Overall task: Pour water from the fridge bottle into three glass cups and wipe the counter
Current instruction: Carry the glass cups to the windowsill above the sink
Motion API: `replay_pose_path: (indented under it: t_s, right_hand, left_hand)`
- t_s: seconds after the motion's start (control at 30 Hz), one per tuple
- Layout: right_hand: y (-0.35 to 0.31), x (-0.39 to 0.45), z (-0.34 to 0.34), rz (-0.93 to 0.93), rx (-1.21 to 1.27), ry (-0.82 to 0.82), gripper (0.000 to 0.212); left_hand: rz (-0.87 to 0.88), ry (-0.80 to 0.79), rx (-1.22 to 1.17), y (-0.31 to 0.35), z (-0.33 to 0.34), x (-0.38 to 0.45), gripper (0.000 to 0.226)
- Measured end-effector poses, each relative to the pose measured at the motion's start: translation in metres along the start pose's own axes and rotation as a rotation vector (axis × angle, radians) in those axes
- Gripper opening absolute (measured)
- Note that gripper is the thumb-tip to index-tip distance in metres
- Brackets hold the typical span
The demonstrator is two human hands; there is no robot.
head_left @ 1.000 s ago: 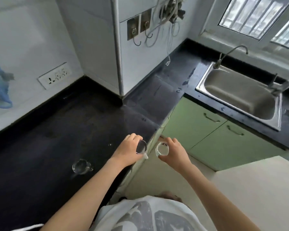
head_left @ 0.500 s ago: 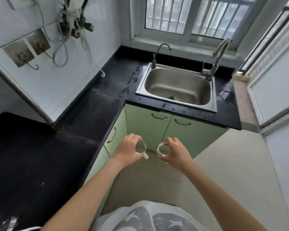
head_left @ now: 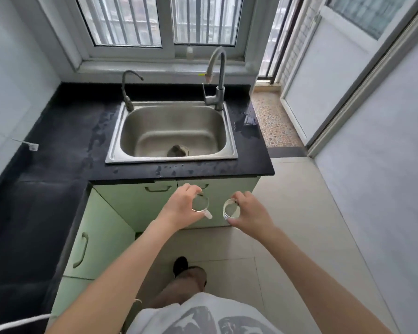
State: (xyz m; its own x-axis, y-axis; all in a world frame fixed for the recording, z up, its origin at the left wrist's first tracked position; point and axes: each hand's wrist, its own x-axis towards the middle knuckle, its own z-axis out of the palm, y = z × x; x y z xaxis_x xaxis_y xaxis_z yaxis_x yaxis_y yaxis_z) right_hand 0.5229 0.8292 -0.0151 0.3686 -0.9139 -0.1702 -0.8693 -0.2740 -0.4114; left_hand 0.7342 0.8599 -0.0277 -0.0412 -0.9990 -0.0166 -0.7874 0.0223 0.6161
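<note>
At the left of the frame the black counter [head_left: 58, 131] shows wet patches near the sink [head_left: 171, 136], so wiping looks undone. In the lower centre the left hand [head_left: 179, 208] grasps one glass cup [head_left: 200, 204] by its rim, and just right of it the right hand [head_left: 249, 213] grasps another glass cup [head_left: 231, 209], both held in the air before the green cabinet [head_left: 135, 201]. No bottle and no third cup in view (whether the cups hold water I cannot tell), so pouring seems unfinished.

Two small clear glass cups [head_left: 200, 204] [head_left: 231, 208] (one in each hand), two grey metal faucets [head_left: 129, 89] [head_left: 216, 75], one stainless steel sink [head_left: 171, 135], three bar handles [head_left: 158, 188] [head_left: 80, 249] [head_left: 205, 186] on pale green cabinet doors.
</note>
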Motion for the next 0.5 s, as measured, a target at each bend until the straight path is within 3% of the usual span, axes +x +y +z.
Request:
replay_pose_path:
  t_s: [0.5]
  right_hand:
    - [-0.026, 0.178, -0.020, -0.016, 0.071, 0.074, 0.040]
  left_hand:
    - [0.007, 0.038, -0.006, -0.068, -0.050, 0.152, 0.050]
